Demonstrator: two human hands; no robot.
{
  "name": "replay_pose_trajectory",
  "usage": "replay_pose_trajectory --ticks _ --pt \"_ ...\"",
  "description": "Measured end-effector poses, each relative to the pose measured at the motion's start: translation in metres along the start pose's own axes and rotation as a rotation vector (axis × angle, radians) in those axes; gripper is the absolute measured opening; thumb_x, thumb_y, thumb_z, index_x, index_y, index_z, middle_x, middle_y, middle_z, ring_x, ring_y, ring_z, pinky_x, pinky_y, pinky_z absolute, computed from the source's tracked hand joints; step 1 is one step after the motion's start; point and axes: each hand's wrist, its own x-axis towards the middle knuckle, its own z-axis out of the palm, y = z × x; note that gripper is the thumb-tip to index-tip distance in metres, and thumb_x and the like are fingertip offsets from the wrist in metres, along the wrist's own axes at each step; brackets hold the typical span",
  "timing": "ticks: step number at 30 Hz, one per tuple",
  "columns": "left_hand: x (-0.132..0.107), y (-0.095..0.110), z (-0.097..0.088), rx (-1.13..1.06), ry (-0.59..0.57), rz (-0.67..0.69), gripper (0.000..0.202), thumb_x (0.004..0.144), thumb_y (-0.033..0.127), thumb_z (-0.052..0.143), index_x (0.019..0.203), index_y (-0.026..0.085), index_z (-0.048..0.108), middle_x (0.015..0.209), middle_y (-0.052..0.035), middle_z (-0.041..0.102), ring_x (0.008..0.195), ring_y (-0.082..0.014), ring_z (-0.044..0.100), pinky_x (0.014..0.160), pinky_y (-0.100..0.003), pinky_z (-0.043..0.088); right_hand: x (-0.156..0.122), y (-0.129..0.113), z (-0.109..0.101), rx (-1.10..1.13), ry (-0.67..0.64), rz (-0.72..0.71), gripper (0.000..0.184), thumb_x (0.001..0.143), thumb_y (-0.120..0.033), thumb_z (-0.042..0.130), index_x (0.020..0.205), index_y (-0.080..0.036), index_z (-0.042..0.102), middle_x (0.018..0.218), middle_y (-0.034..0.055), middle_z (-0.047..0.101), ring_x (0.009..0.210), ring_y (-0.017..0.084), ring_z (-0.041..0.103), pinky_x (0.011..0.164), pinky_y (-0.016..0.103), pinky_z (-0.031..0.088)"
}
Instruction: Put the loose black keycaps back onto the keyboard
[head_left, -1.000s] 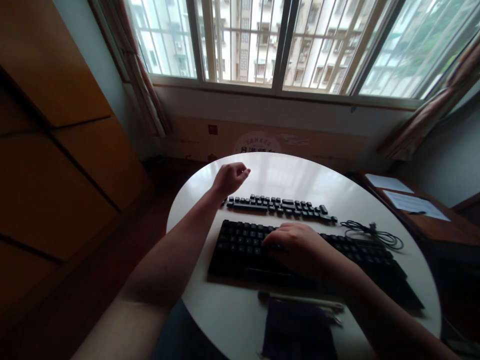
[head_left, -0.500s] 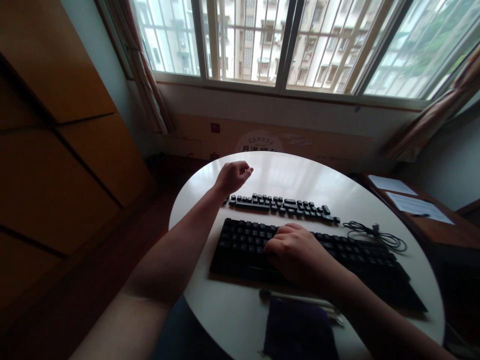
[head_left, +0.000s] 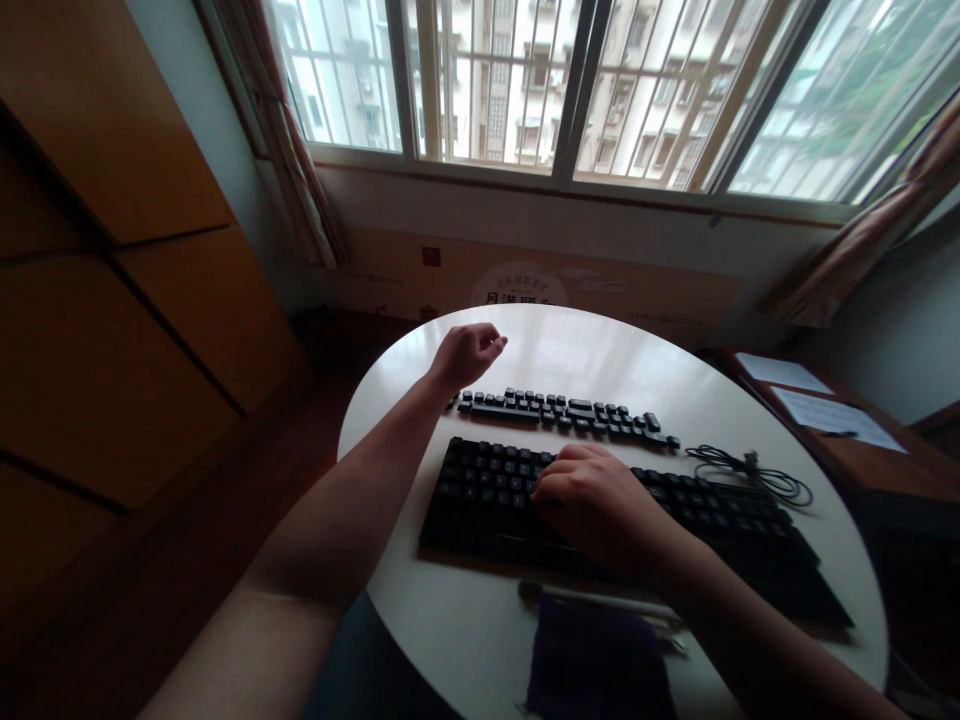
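Under my right hand (head_left: 600, 505) lies the black keyboard (head_left: 480, 490), fingers curled onto its middle keys; I cannot tell whether they pinch one. Just beyond it runs a row of loose keycaps (head_left: 562, 412), with my left hand (head_left: 465, 355) loosely fisted at the row's left end; I cannot tell if it holds anything.

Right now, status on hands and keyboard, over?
Left hand curled shut at left end of keycap row. Right hand fingers-down on keyboard, grip unclear. Cable coiled right, apart from both.

Left hand (head_left: 466, 355) loosely curled; right hand (head_left: 600, 502) palm-down
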Motion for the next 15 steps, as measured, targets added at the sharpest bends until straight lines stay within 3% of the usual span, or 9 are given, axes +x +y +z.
replay_pose_trajectory --ticks 3,7,15 --pt "-0.0005 0.0006 -0.0006 -0.005 -0.002 0.0 0.027 0.09 0.035 0.061 0.073 0.017 0.07 0.063 -0.0011 0.062 0.058 -0.014 0.051 0.061 -0.028 0.037 0.0007 -0.0024 -0.0011 -0.003 -0.026 0.028 0.008 0.086 -0.016 0.072 0.08 -0.022 0.075 0.082 -0.0006 0.072 0.087 0.015 0.059 0.087 0.031 0.039" --pt "-0.0007 0.0009 -0.0005 -0.003 0.004 0.007 0.027 0.09 0.035 0.061 0.073 0.017 0.07 0.063 -0.001 0.063 0.058 -0.0141 0.051 0.061 -0.028 0.037 -0.0001 -0.0052 -0.0006 0.026 -0.046 0.07 0.015 0.08 -0.013 0.075 0.091 -0.024 0.076 0.089 -0.0015 0.072 0.091 0.016 0.059 0.086 0.03 0.04" --pt "0.0008 -0.0016 -0.0004 -0.02 0.019 0.01 0.027 0.09 0.035 0.061 0.071 0.017 0.069 0.063 -0.0008 0.062 0.058 -0.0138 0.05 0.061 -0.028 0.037 -0.0008 -0.0027 -0.007 0.067 0.026 0.092 0.019 0.079 -0.012 0.074 0.094 -0.022 0.078 0.093 0.0012 0.072 0.09 0.016 0.06 0.083 0.029 0.045"
